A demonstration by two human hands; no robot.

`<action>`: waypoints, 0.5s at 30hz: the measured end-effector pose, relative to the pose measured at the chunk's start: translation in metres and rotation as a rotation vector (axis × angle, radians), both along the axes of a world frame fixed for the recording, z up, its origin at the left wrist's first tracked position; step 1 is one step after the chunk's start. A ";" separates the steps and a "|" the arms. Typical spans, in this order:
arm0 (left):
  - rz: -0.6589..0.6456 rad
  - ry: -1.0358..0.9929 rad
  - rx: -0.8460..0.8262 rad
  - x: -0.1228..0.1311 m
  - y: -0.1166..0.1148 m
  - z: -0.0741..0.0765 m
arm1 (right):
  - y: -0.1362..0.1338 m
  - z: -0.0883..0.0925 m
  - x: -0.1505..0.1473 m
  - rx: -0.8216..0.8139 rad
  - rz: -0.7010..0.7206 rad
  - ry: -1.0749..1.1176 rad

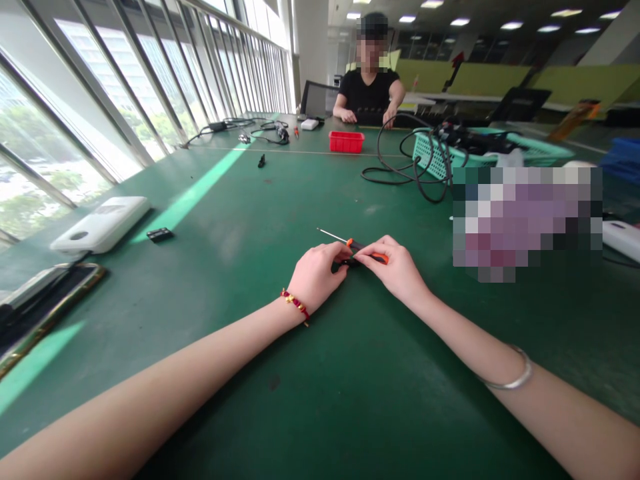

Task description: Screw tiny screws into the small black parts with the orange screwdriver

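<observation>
My left hand (320, 272), with a red and gold bracelet at its wrist, is closed on a small black part (351, 262) low over the green table. Thumb and fingertips of my right hand (395, 265) are pinched together right beside that part; what lies between them is too small to make out. A screwdriver (354, 244) with an orange and black handle crosses behind the fingertips, its thin shaft pointing left and away. Part of its handle is covered by my right fingers, and whether they grip it I cannot tell.
A white device (103, 223), a small black piece (160, 235) and a phone-like slab (55, 313) lie left. Farther back are a red bin (346, 142), cables (273, 132) and a teal basket (433, 157) with black leads. Another person (370, 93) sits opposite. A blurred patch covers things right.
</observation>
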State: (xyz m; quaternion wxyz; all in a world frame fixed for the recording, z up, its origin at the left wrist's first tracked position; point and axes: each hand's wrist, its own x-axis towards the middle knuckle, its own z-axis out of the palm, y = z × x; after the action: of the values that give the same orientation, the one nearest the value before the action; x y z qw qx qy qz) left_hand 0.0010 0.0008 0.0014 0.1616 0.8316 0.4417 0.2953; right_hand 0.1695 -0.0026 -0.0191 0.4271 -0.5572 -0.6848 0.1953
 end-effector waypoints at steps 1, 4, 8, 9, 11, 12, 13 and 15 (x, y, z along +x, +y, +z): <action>0.002 -0.002 -0.001 0.000 0.000 0.000 | 0.000 0.000 0.000 0.004 -0.002 -0.009; 0.001 -0.005 -0.001 0.000 0.000 0.000 | -0.001 0.001 0.000 0.014 0.007 -0.032; -0.005 -0.005 0.002 0.000 0.000 0.000 | -0.001 0.001 0.001 0.029 0.022 -0.052; -0.005 -0.005 0.003 0.000 0.000 0.000 | -0.001 0.001 0.002 0.033 0.023 -0.058; -0.005 -0.006 0.004 0.000 0.000 0.000 | -0.001 0.002 0.002 0.039 0.029 -0.076; -0.005 -0.008 0.004 0.000 0.000 0.000 | -0.001 0.002 0.002 0.042 0.033 -0.089; -0.006 -0.009 0.005 0.000 0.000 0.000 | -0.002 0.003 0.002 0.048 0.035 -0.108; -0.006 -0.011 0.008 0.000 0.000 0.000 | -0.002 0.003 0.001 0.070 0.030 -0.159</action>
State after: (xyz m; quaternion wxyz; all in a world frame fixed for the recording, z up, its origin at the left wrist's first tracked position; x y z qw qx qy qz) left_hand 0.0011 0.0010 0.0010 0.1616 0.8319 0.4371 0.3012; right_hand 0.1707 -0.0049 -0.0157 0.3876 -0.5453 -0.7313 0.1328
